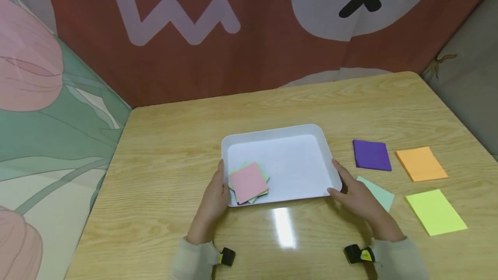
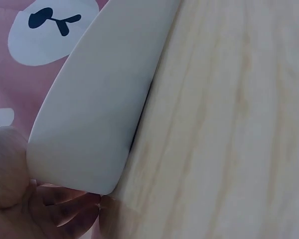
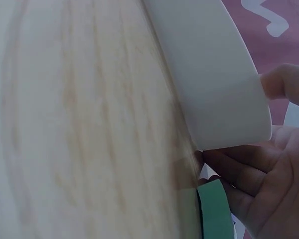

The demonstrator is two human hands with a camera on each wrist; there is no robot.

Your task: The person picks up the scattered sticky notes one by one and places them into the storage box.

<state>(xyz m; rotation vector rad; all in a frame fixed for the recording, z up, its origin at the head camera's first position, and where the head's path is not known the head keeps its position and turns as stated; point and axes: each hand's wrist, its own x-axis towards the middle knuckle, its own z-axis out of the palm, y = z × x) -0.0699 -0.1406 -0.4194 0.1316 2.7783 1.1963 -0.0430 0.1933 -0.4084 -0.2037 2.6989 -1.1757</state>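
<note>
Head view: white tray (image 1: 292,159) at mid-desk (image 1: 163,163), 1 of the 2 hands at each short side. Left hand (image 1: 215,198) grips the left side near the front corner; right hand (image 1: 359,195) grips the right side, thumb at the front right corner. Inside the tray, front left corner: small stack of square papers, pink sheet (image 1: 249,182) on top, green and yellow edges showing below it. Right of the tray, on the desk: purple pad (image 1: 372,155), orange pad (image 1: 421,164), yellow pad (image 1: 435,212), and green pad (image 1: 377,193) partly hidden by the right hand.

Wrist views: tray interior and paper stack not visible; outer walls shown instead. Left wrist: fingers (image 2: 72,214) curled in below the tray's corner. Right wrist: thumb over the rim, fingers curled at the lower edge, green pad just beside them. Cannot tell whether the tray is fully seated on the desk.
</note>
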